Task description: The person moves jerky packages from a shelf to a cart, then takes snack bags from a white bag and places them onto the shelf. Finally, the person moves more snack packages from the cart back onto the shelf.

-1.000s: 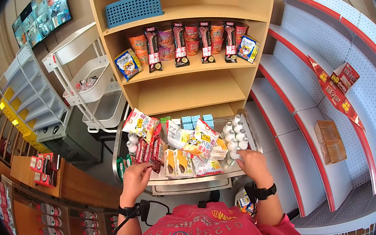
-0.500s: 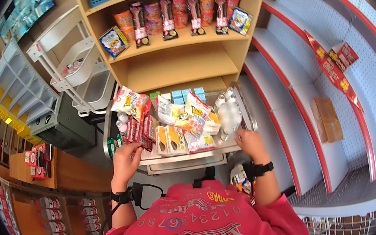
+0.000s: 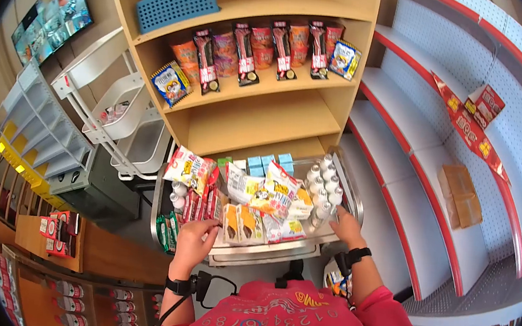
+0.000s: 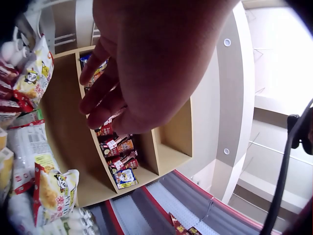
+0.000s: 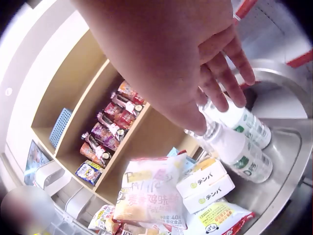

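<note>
White bottles stand grouped at the right end of a metal cart. My right hand is beside the front bottles at the cart's right side. In the right wrist view its fingers are extended, with nothing gripped, and overlap the tops of two bottles. My left hand is at the cart's front left, close to red snack packets. Loosely bent and holding nothing, its fingers show in the left wrist view. Puffed snack bags and yellow-and-white boxes lie between the hands.
Behind the cart rises a wooden shelf with cup noodles, sausage packs and a blue basket. Grey red-edged shelving runs along the right. A white tiered trolley stands at left. Green packets fill the cart's left corner.
My right hand has moved from the front bottle to the right of the bottle group, its fingers looser. My left hand stays near the red packets. The head view swung left and back.
</note>
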Demonstrator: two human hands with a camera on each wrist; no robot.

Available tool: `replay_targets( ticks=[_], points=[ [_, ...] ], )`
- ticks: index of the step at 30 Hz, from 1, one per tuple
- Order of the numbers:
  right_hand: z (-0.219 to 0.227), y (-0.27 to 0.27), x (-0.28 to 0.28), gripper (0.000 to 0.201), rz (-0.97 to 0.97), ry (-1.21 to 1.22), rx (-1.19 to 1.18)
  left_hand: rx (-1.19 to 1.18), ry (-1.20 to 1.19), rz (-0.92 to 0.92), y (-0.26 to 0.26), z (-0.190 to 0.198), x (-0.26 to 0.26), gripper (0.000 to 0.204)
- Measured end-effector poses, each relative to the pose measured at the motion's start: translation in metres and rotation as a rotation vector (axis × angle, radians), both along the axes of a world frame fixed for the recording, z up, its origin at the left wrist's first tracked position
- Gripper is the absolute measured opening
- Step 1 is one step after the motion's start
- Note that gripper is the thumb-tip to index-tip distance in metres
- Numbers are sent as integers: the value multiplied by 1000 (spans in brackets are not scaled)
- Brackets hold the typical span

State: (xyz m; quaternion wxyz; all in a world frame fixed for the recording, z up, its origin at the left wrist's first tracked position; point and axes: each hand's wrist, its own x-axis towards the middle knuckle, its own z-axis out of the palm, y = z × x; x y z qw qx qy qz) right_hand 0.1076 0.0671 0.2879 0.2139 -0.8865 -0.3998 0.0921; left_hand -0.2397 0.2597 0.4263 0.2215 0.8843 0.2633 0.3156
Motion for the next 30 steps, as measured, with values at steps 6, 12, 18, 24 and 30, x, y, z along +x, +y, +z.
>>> replay_targets(
  ticks=[6, 12, 18, 24, 30],
  points=[
    [-48, 52, 11, 51, -75, 72, 102, 41, 66, 30, 9, 0, 8, 11],
    [-57, 68, 9, 44, -250, 113, 80, 25, 37, 44, 15, 5, 10, 10],
    [-58, 65, 14, 46, -193, 54, -94, 83, 49, 82, 21, 2, 13, 9],
    [-47, 65, 3, 46, -232, 41, -178, 11, 33, 88, 19, -2, 8, 8],
    [-47, 67, 1, 48, -240, 66, -195, -35, 39, 104, 19, -20, -10, 13]
  ],
)
